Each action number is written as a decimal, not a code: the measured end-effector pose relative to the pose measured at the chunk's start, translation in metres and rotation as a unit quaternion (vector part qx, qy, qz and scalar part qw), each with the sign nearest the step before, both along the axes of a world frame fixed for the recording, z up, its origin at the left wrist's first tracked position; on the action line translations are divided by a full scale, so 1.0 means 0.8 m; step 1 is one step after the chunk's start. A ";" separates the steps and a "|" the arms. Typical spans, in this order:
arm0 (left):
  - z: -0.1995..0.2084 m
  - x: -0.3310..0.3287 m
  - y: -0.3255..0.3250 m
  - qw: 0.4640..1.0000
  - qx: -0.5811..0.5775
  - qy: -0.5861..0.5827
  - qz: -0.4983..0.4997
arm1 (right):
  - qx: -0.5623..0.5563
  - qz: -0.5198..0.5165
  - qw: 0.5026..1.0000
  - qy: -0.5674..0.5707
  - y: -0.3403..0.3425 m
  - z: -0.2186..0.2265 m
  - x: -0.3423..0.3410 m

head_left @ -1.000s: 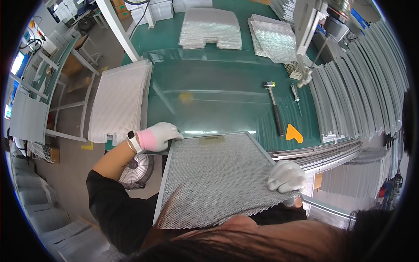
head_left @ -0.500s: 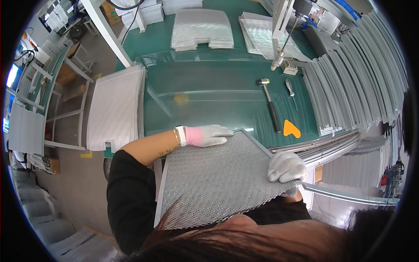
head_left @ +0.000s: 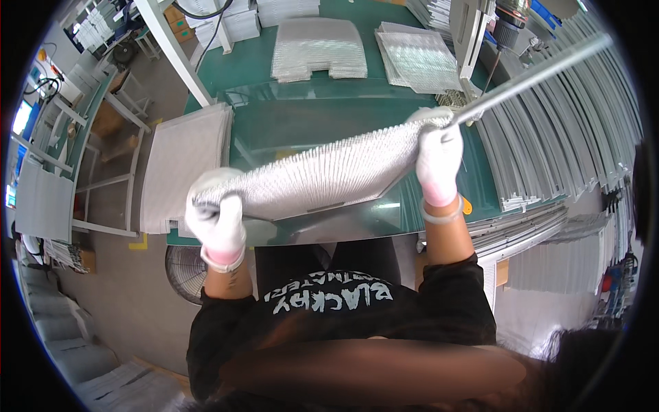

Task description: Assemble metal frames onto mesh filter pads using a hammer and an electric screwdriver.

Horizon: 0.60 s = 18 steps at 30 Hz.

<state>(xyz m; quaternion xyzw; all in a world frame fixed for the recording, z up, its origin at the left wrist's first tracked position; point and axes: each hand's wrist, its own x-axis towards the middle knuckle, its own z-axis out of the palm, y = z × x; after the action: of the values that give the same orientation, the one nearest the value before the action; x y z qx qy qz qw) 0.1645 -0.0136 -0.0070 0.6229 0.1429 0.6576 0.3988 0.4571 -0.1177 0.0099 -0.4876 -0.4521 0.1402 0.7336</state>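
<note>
A: Setting?
B: Workshop. One green bench [head_left: 309,110], smooth-topped; on its far side, two piles of flat pale pieces [head_left: 319,51]; at left, one stack of white sheets [head_left: 185,165]; at right, a long row of grey panels [head_left: 549,144] on edge.
A: Item in hand?
B: One mesh panel [head_left: 329,168], silvery, broad, thin. Raised over the near part of the bench, tilted, bare mesh edge uppermost, grey framing along the lower edge. One long grey bar [head_left: 535,77], reaching from its right upper corner toward far right; whether joined there, cannot tell.
A: Fingers?
B: Left hand [head_left: 216,218]: fingers closed round the left upper corner. Right hand [head_left: 439,156]: fingers clenched at the right upper corner, by the bar's end.
A: Handling?
B: Judged light for its breadth. Mesh springy, easily dented mid-face; framing stiffer; raw edge probably scratchy; bar smooth, possibly slippery. Best hold: corners or framed sides, bar supported against levering.
</note>
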 end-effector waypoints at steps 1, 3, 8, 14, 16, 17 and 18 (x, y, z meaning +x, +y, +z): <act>0.000 0.005 0.004 1.000 -0.003 -0.003 -0.001 | -0.031 -0.048 0.998 -0.026 0.004 -0.007 -0.008; -0.007 0.009 0.014 1.000 -0.017 -0.013 0.018 | -0.063 0.046 0.997 -0.015 0.003 -0.069 0.002; 0.002 0.022 0.026 0.997 -0.067 -0.013 0.031 | -0.286 -0.039 0.949 -0.125 -0.035 -0.213 -0.023; 0.004 0.028 0.042 0.994 -0.108 -0.016 -0.002 | -0.312 -0.036 0.938 -0.147 -0.035 -0.204 -0.005; 0.004 0.030 0.046 0.994 -0.106 -0.006 0.001 | -0.184 0.104 0.977 0.019 -0.025 -0.158 0.012; 0.004 0.026 0.045 0.994 -0.105 0.007 0.007 | -0.110 0.059 0.992 -0.022 -0.014 -0.111 0.016; 0.003 0.021 0.044 0.994 -0.107 0.008 0.014 | -0.089 0.068 0.994 -0.013 -0.010 -0.082 0.030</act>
<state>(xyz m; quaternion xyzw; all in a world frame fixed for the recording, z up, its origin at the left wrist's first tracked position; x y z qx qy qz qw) 0.1815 0.0213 -0.0044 0.5799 0.2240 0.6394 0.4524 0.4807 -0.1257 -0.0554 -0.5205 -0.4794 0.2232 0.6704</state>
